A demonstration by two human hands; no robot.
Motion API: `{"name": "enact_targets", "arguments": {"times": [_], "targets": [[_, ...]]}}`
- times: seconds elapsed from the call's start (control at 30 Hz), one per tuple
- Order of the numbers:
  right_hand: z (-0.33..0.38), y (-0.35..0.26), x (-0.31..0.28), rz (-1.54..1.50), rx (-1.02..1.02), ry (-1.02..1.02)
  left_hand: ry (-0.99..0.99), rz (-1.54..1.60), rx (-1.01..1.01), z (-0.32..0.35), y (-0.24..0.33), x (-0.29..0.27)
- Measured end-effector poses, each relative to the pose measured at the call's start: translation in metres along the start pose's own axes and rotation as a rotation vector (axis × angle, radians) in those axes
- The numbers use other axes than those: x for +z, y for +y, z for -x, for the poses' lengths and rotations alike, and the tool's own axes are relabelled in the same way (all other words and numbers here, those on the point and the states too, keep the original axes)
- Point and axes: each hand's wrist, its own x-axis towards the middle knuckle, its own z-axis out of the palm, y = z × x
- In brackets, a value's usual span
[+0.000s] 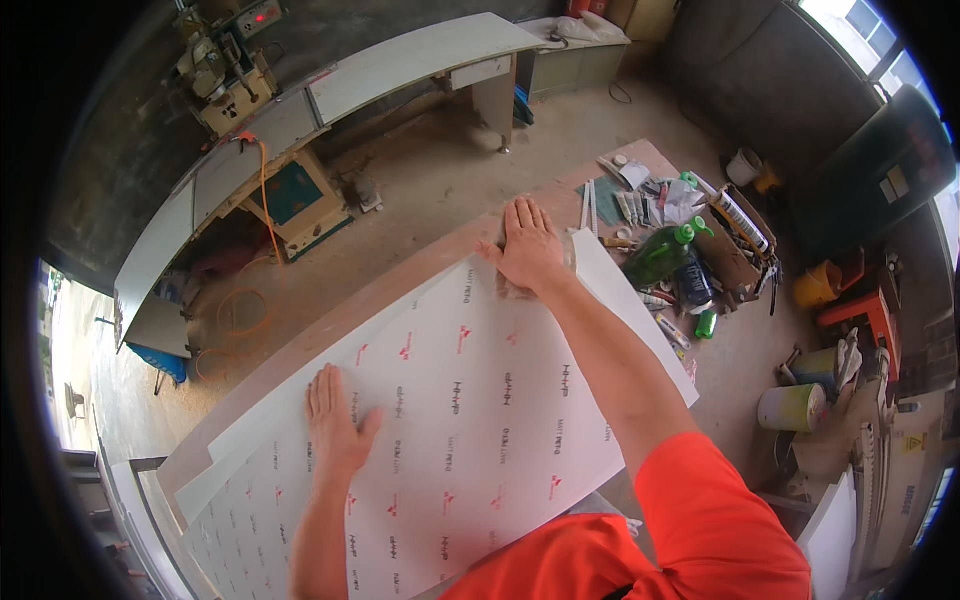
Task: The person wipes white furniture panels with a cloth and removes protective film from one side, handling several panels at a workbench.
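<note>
A large white sheet printed with rows of small red and dark marks lies over the workbench, reaching almost to my body. My left hand rests flat near its left part, fingers stretched and thumb out to the side. At the sheet's far corner my right hand presses down with fingers extended and thumb spread. Beneath the printed sheet shows the edge of a plain white panel. Neither hand grasps anything.
Bottles, tubes and a box clutter the bench's right end, among them a green spray bottle. A long table with a grey top curves behind. An orange hose hangs from it. Buckets, including a white-green one, stand at right.
</note>
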Motion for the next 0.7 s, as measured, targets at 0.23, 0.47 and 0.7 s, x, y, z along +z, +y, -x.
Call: {"name": "enact_targets", "arguments": {"times": [0.23, 0.47, 0.7], "targets": [[0.182, 0.086, -0.053, -0.072, 0.025, -0.175, -0.008, -0.063, -0.056, 0.011, -0.004, 0.004], [0.207, 0.121, -0.064, -0.119, -0.011, -0.126, -0.003, -0.096, 0.042, 0.0, -0.006, 0.011], [0.261, 0.084, -0.057, -0.11, -0.085, -0.116, -0.008, -0.122, 0.009, 0.01, -0.023, 0.024]]}}
